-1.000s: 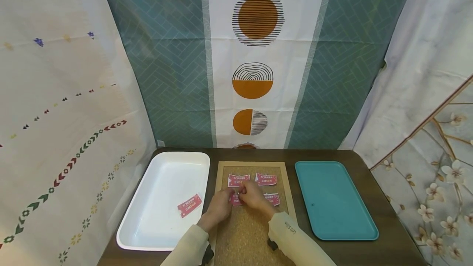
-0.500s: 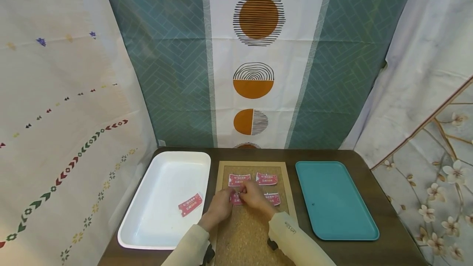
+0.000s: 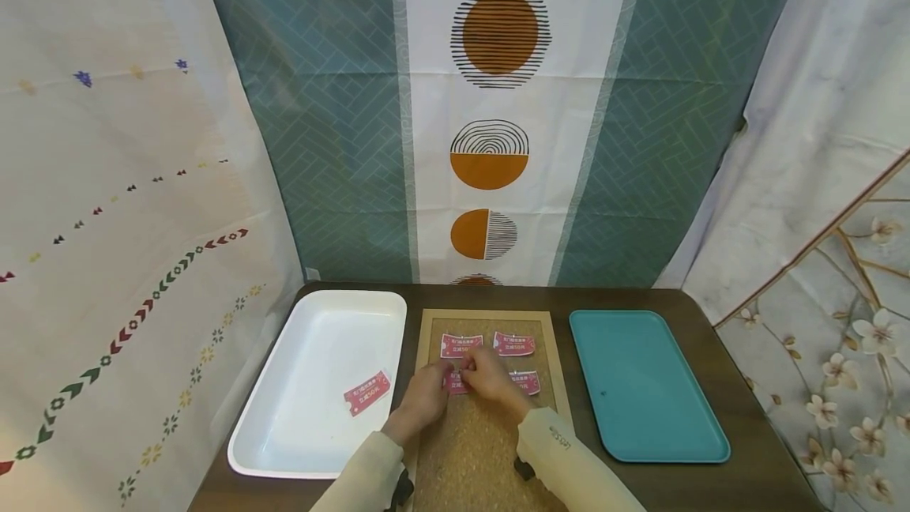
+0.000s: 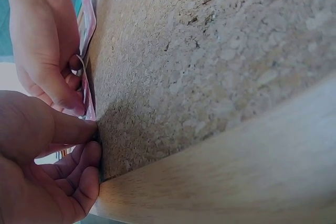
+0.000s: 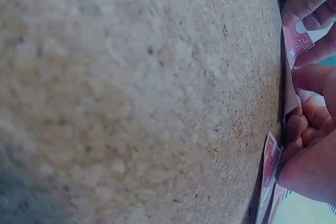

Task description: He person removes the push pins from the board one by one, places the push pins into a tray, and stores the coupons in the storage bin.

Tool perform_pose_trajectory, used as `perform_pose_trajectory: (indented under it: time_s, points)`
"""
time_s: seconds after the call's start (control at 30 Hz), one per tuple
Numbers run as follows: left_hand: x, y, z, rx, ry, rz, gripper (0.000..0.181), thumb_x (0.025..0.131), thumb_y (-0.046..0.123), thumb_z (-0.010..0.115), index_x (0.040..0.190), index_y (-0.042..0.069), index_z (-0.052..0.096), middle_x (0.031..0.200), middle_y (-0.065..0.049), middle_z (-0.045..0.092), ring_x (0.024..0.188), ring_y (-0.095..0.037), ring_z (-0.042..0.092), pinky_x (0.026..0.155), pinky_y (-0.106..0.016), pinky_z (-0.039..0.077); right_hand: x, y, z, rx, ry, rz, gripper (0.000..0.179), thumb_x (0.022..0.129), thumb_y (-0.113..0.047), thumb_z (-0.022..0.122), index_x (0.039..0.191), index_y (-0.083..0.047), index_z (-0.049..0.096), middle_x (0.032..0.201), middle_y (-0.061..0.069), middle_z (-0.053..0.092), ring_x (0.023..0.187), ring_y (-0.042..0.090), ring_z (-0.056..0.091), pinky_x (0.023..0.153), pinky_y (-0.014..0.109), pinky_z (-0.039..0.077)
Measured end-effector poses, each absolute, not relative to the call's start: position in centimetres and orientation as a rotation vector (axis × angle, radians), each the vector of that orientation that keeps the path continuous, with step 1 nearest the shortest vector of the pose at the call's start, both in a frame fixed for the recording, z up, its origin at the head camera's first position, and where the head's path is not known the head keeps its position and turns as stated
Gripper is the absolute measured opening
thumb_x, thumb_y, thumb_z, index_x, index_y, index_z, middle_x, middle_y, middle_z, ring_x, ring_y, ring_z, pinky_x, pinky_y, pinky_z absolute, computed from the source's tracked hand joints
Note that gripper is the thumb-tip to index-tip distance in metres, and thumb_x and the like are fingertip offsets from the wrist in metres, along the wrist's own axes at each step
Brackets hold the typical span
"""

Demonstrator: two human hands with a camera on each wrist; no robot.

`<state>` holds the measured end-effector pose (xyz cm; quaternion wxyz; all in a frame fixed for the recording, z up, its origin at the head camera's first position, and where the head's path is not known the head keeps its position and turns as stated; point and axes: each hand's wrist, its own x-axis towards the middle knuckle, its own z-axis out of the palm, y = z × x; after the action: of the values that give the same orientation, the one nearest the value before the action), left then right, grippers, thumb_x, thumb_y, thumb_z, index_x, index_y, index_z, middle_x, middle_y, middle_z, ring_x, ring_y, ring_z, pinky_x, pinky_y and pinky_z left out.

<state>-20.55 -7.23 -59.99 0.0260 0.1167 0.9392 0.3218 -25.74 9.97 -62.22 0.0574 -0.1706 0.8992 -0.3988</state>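
A red-and-white paper coupon [image 3: 457,383] lies against the cork board [image 3: 483,457], second row, left. My left hand [image 3: 425,395] pinches its left end between thumb and fingers. Close beside it, my right hand [image 3: 490,378] pinches the same coupon near its upper middle. In the right wrist view, the coupon [image 5: 295,45] curves up between the two hands, with my right thumb against it. The left wrist view shows my left thumb [image 4: 73,128] right at the cork surface. The fingers hide part of the coupon.
Further coupons are fixed on the board: upper left [image 3: 455,344], upper right [image 3: 513,344] and a lower right coupon [image 3: 528,382]. A white tray [image 3: 284,409] on the left holds a loose coupon [image 3: 367,393]. On the right lies a teal tray [image 3: 647,385].
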Motion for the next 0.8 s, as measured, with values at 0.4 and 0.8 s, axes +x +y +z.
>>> perform_pose_trajectory:
  time_s: [0.4,0.8]
  points:
    - [-20.7,-7.3,-59.7,0.323,2.857,1.001,0.031,0.097,0.0,0.068,0.128,-0.001,0.066,0.112,-0.018,0.072,0.095,-0.027,0.068,0.084,-0.047,0.061,-25.5,9.9,-61.2,-0.56,2.676,-1.232,0.011,0.097,0.0,0.07,0.087,-0.005,0.071,0.074,0.0,0.061,0.065,0.011,0.055,0.057,0.025,0.047]
    - [-20.7,-7.3,-59.8,0.351,2.868,1.018,0.033,0.095,-0.002,0.068,0.128,-0.001,0.066,0.113,-0.019,0.072,0.099,-0.031,0.07,0.088,-0.05,0.061,-25.1,9.1,-61.6,-0.501,2.826,-1.081,0.006,0.093,-0.008,0.077,0.093,-0.012,0.071,0.081,-0.003,0.064,0.072,0.012,0.057,0.065,0.029,0.05]
